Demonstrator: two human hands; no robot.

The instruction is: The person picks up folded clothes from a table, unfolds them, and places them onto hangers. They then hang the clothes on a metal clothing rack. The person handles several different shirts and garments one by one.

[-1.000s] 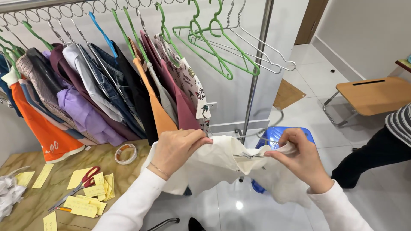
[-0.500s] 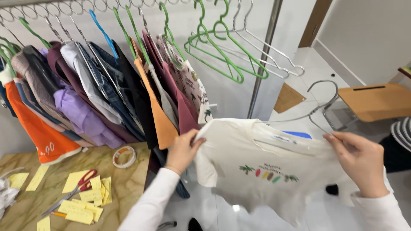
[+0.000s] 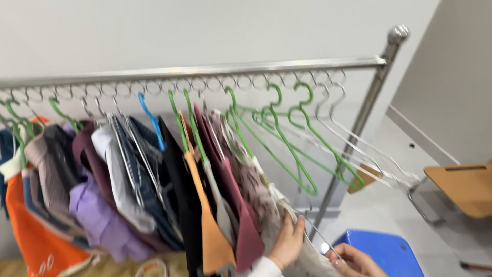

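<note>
A white garment [image 3: 307, 256] on a thin metal hanger [image 3: 320, 238] sits at the bottom edge of the view, just right of the hung clothes and held between both hands. The left hand [image 3: 289, 241] has its fingers [image 3: 299, 225] curled shut around the garment's upper edge where the wire passes, thumb side toward the clothes. The right hand [image 3: 353, 261] is low and partly cut off by the frame; its fingers [image 3: 338, 259] pinch the lower end of the hanger wire, closed on it. Just left of the left hand's fingers hang a patterned garment [image 3: 251, 184], a maroon one [image 3: 241, 220] and an orange one [image 3: 210, 231], then black, dark blue, white, purple and brown pieces, and a bright orange item [image 3: 36, 246] at the far left. Above both hands, empty green hangers [image 3: 292, 149] and bare wire hangers [image 3: 359, 149] hang tilted from the ring hooks of a steel clothes rail [image 3: 205, 69], whose upright post [image 3: 359, 128] comes down just above the right hand. Right of the right fingers is a blue plastic bin [image 3: 379, 251]; its contents are not visible. Farther right stands a wooden chair seat [image 3: 461, 184]. Below left of the hands, a strip of the desk [image 3: 113, 266] shows with a tape roll [image 3: 151, 266].
</note>
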